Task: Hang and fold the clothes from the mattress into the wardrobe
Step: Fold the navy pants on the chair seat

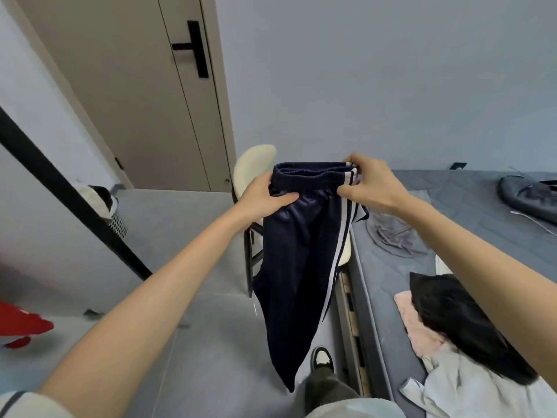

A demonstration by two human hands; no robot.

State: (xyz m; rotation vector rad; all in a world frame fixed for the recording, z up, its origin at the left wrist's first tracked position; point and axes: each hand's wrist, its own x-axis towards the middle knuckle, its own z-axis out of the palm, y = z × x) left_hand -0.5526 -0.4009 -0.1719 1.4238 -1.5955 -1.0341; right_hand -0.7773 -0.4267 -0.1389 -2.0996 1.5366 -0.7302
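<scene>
1. Mattress (pixel 488 212), right of view. I log five items on it:
   - a black garment (pixel 464 324);
   - a pink garment (pixel 419 327), partly under the black one;
   - a pale grey shirt (pixel 470 390) at the lower edge;
   - a crumpled grey cloth (pixel 394 236) nearer the wall;
   - a dark grey item (pixel 530 197) at the far right.
2. Perforated bin (pixel 119 226), on the floor at left. Something white and something dark sit at its mouth. I cannot tell what they are.
3. Navy trousers (pixel 298 267), with white side stripes. They are held up by the waistband between both hands. They hang over the floor just beside the mattress edge, in front of a cream chair (pixel 253 167). The legs hang together and taper to a point near a shoe (pixel 322 359).
4. Left hand (pixel 265 196). Its fingers are curled round the plain end of the waistband, with the thumb laid across the front of the fabric.
5. Right hand (pixel 370 185). It is closed on the striped end of the waistband, which is pinched between thumb and fingers.
6. Hidden or cut off:
   - the trousers cover most of the chair;
   - a slanting black bar (pixel 69 191) crosses in front of the bin;
   - a red object (pixel 21 324) is cut by the left edge, and I cannot identify it;
   - the right forearm covers part of the black garment;
   - the shirt runs out of the bottom of the view.
</scene>
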